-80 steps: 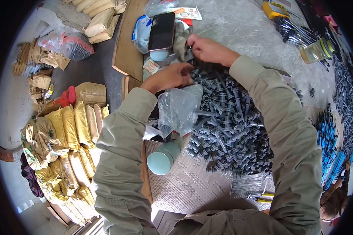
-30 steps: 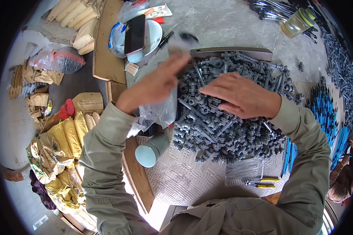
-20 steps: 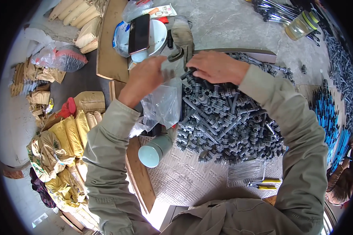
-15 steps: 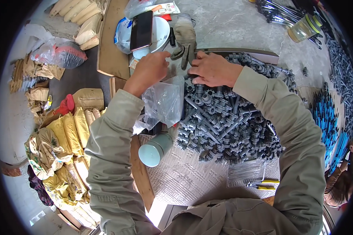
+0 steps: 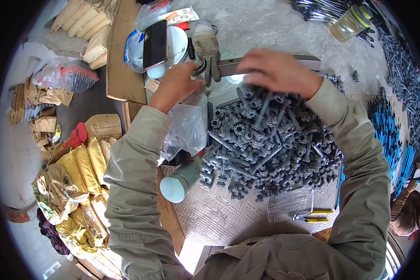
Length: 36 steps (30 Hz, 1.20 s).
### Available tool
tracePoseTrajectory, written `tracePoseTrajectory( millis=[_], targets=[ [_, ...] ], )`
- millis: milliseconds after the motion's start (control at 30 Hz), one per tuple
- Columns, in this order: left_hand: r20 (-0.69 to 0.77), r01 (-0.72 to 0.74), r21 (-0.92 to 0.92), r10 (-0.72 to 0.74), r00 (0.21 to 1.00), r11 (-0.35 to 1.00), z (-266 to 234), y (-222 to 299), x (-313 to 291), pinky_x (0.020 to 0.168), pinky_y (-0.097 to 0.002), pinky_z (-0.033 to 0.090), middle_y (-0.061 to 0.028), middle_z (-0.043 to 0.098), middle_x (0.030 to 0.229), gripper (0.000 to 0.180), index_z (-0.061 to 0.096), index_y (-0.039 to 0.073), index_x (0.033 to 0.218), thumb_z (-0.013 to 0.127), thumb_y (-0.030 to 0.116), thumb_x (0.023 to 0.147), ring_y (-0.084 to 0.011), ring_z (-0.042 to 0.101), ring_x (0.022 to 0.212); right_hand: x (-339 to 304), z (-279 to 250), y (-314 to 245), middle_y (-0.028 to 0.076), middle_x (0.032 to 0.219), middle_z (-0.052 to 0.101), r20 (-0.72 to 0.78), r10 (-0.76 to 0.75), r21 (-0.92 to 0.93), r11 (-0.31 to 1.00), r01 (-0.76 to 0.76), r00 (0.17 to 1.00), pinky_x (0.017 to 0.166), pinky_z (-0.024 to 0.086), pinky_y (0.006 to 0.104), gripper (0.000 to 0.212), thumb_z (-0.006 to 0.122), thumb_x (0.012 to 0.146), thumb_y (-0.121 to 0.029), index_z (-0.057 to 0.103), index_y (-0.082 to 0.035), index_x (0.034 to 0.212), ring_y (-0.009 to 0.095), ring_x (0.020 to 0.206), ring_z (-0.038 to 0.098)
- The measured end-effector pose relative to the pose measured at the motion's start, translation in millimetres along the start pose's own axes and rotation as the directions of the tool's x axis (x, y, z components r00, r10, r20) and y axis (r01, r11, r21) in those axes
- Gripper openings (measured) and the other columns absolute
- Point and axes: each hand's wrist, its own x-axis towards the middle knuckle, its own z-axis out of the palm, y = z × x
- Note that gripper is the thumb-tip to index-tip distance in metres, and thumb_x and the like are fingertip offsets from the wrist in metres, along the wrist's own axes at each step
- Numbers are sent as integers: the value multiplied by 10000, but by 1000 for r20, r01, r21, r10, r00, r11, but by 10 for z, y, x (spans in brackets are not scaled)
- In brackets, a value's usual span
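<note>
My left hand [image 5: 176, 87] is beside the far left edge of the pile, thumb and forefinger apart with nothing visible between them. Its fingertips lie close to a small black cylinder [image 5: 191, 48] and a grey work glove [image 5: 205, 44]; whether they touch is unclear. My right hand [image 5: 282, 72], blurred by motion, hovers over the far side of a pile of dark grey plastic fittings [image 5: 261, 140]. Its fingers are too smeared to read. Between the hands shows a bright round spot [image 5: 235, 78]. A long flat brown-grey bar [image 5: 227, 68] runs behind the right hand.
Left of the pile are clear plastic bags [image 5: 189, 123] and a pale green cup [image 5: 175, 186]. A phone [image 5: 155, 44] rests by a white bowl [image 5: 176, 42]. Nearer me are a clear box of thin pins [image 5: 290, 205] and yellow-handled pliers [image 5: 318, 215]. A lidded jar [image 5: 347, 27] stands far right.
My right hand has lifted off the pile's far edge and swung to the right, uncovering the bright spot. My left hand keeps nearly the same pose. The whole view has shifted slightly.
</note>
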Motion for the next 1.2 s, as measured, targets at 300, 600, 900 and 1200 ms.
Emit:
tracePoseTrajectory(
  millis=[300,600,900,1200],
  targets=[
    [-22,-101,394,120,993,914,77,-65,230,644,-429,498,-139,658,828,265,638,144,963,677,274,735,-312,642,769,-549,-62,130,186,1139,538,-47,36,-152,987,-43,998,886,411,418,377,545,886,-329,569,-75,1164,371,1025,510],
    [183,2,649,-159,970,760,-79,-372,134,661,-416,516,-109,669,791,236,688,170,933,633,313,753,-293,656,773,-521,-242,21,171,1165,525,230,172,-16,985,-173,958,921,401,396,362,551,889,-317,573,-64,1148,347,1070,505],
    [190,16,19,-20,982,1000,-728,-121,-524,628,-349,462,-130,644,754,362,622,41,1060,626,307,815,-226,629,730,-777,-467,612,146,1187,531,-149,270,-131,948,-290,951,930,398,339,405,536,913,-307,509,-42,1219,267,1126,506],
    [274,-3,-353,106,956,936,-841,886,-1885,715,-298,476,-144,607,989,410,557,32,1185,660,105,795,-237,596,816,-1523,-769,432,133,1201,539,-115,335,-50,938,-342,935,964,377,330,370,445,963,-286,497,-53,1245,254,1146,494]
  ],
)
